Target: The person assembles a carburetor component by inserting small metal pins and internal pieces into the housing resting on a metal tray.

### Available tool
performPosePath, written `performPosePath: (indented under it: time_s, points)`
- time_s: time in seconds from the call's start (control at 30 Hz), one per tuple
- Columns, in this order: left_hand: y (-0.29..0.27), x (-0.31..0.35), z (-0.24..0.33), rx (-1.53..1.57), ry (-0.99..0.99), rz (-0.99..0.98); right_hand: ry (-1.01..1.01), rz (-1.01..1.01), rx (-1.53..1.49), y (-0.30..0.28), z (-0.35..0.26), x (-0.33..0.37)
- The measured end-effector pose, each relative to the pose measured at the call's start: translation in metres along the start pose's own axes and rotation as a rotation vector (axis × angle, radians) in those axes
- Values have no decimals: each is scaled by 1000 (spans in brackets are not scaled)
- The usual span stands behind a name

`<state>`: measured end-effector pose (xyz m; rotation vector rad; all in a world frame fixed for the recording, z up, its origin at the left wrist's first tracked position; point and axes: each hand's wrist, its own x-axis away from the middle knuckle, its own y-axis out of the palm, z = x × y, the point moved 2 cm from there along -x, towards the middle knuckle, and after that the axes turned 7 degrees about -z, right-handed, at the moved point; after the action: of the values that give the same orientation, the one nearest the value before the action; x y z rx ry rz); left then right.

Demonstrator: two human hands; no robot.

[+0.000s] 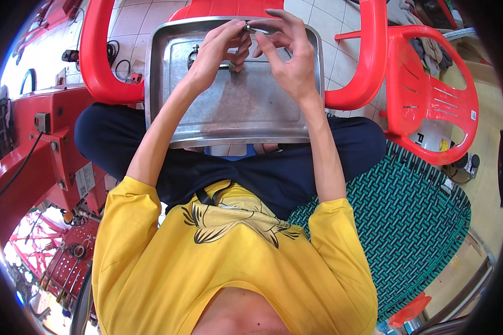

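Above the far part of a shallow metal tray (235,120), my two hands meet at a small, shiny, pin-like metal part (248,27). My left hand (221,53) pinches its left end between thumb and fingertips. At the other end, my right hand (292,58) has its thumb and middle fingers closed about it, while the index finger lifts away. The fingers cover much of the part, so its exact kind does not show. Partly behind my left hand, a dark metal piece (193,56) lies in the tray, and a bright metal piece (226,66) shows below the fingers.
The tray spans my crossed legs and a red plastic chair (114,89) in front. Another red chair (430,97) stands at the right beside a green woven seat (397,223). Red machinery (56,134) fills the left side, with black cables (112,53) on the tiled floor.
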<state>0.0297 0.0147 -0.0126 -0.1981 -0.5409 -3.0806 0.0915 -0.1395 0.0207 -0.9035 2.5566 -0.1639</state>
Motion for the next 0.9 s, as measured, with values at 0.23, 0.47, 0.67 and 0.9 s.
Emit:
performPosePath:
  time_s: [0.23,0.47,0.67,0.9]
  points:
    - [0,1,0,-40,-20,7,16,-23,32,-2,-2,0]
    - [-1,0,-2,-26,-40,-17,31,-33,21,-5,-2,1]
    - [-1,0,-3,-35,-24,-12,42,-29,43,-6,1,0]
    - [1,0,2,-32,14,39,150,36,340,-11,1,-1]
